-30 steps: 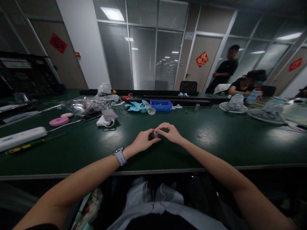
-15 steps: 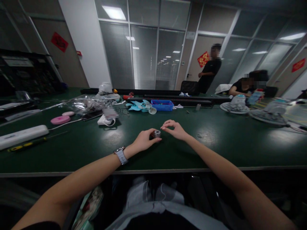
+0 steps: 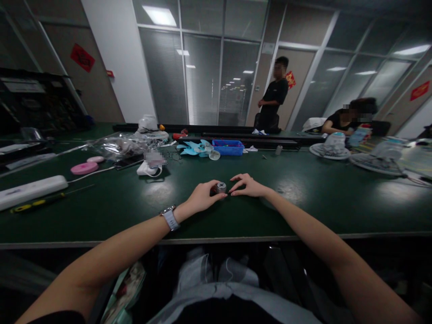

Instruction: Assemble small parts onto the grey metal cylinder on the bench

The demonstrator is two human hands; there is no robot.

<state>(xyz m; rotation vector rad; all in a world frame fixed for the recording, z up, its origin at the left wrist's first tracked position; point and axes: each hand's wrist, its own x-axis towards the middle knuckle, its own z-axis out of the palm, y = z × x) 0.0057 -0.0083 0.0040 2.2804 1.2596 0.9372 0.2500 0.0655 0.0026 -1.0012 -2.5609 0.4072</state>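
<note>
A small metal cylinder (image 3: 221, 186) with a dark centre on its round top stands upright on the green table. My left hand (image 3: 204, 196) holds it from the left, thumb on the near side and fingers curled behind. Just to the right of it is my right hand (image 3: 248, 186), low over the table, thumb and fingers apart with nothing visible between them. A narrow gap separates its fingertips from the cylinder.
Beyond my hands lie a blue tray (image 3: 228, 147), light-blue fan blades (image 3: 199, 148) and a clear plastic bag (image 3: 118, 147). At left are a white power strip (image 3: 33, 191) and a yellow-black screwdriver (image 3: 37, 205). Fan parts (image 3: 330, 147) and two people (image 3: 275, 94) are farther off.
My right hand has lowered beside the cylinder, and its thumb and fingers have spread apart. The left hand stays on the cylinder. The standing person in the background has moved left.
</note>
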